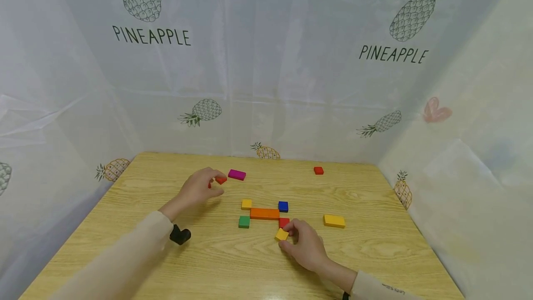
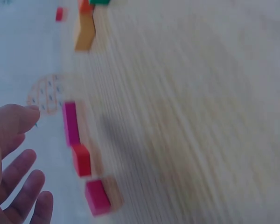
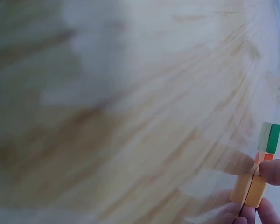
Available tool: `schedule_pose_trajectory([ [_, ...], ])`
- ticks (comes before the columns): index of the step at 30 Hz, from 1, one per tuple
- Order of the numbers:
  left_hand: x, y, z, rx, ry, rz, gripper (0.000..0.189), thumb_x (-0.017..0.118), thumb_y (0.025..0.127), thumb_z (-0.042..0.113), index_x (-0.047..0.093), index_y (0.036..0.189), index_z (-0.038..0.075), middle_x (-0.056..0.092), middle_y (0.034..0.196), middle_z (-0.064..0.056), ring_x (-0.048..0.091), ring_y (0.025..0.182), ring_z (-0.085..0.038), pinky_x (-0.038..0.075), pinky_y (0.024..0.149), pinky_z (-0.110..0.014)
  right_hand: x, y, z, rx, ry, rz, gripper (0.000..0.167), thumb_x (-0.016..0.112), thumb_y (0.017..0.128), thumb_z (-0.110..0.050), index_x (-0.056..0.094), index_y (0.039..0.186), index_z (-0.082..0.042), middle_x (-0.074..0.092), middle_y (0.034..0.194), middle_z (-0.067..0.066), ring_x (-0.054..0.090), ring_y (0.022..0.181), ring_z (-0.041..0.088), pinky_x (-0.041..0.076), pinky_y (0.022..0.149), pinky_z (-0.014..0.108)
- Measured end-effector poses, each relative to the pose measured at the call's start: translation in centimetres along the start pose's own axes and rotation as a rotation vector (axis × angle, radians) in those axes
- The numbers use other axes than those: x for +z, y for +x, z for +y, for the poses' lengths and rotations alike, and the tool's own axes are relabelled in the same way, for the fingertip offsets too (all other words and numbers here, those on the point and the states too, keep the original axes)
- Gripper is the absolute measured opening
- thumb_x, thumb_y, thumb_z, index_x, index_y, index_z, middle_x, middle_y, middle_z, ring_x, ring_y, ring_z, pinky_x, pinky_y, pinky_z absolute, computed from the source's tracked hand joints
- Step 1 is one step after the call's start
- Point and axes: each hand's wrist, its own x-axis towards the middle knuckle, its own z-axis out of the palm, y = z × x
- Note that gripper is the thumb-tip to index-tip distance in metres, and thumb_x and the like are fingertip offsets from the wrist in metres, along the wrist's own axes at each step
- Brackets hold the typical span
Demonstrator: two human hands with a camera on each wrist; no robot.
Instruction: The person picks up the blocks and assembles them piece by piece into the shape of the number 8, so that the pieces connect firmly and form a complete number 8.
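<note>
My left hand point(image 1: 202, 185) hovers at the left of the table with thumb and fingers apart. A red block point(image 1: 221, 180) lies by its fingertips, and a second, mostly hidden, shows as a red-pink block point(image 2: 98, 198) in the left wrist view. Just beyond is a magenta block point(image 1: 237, 174). My right hand point(image 1: 307, 246) pinches a yellow block point(image 1: 281, 234) between thumb and fingers, close to a red block point(image 1: 284, 222). That red block touches the right end of a long orange block point(image 1: 264, 214). Around the orange block sit a small yellow block point(image 1: 246, 204), a green block point(image 1: 244, 221) and a blue block point(image 1: 283, 206).
A longer yellow block point(image 1: 334, 221) lies to the right on the wooden table point(image 1: 208, 272). Toward the back edge is another red block point(image 1: 318, 170). A pineapple-print sheet point(image 1: 266, 68) encloses the back and sides.
</note>
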Motion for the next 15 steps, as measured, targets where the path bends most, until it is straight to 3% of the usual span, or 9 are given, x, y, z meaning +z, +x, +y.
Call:
schedule_pose_trajectory([
  [2, -0.3, 0.3, -0.7, -0.01, 0.008, 0.004, 0.042, 0.085, 0.092, 0.019, 0.073, 0.131, 0.011, 0.072, 0.122, -0.011, 0.065, 0.095, -0.028, 0.055, 0.082, -0.044, 0.0, 0.0, 0.0, -0.002, -0.004, 0.0, 0.031, 0.091, 0.086, -0.021, 0.069, 0.108, -0.015, 0.063, 0.097, -0.002, 0.055, 0.086, 0.016, 0.041, 0.073, 0.029],
  [7, -0.7, 0.8, -2.6, -0.03, 0.039, 0.005, 0.045, 0.084, 0.093, 0.02, 0.071, 0.134, 0.007, 0.07, 0.127, -0.017, 0.068, 0.109, -0.038, 0.057, 0.09, -0.053, 0.1, 0.0, 0.1, -0.004, -0.007, 0.001, 0.032, 0.091, 0.086, -0.022, 0.07, 0.108, -0.015, 0.064, 0.098, -0.002, 0.055, 0.087, 0.015, 0.042, 0.073, 0.028],
  [15, -1.1, 0.9, -4.4, -0.093, 0.059, -0.005, 0.049, 0.085, 0.091, 0.02, 0.07, 0.136, 0.007, 0.069, 0.13, -0.019, 0.067, 0.113, -0.039, 0.055, 0.094, -0.057, 0.2, 0.0, 0.2, 0.002, -0.024, 0.0, 0.03, 0.09, 0.086, -0.021, 0.069, 0.107, -0.016, 0.063, 0.098, -0.003, 0.055, 0.088, 0.015, 0.043, 0.075, 0.028],
])
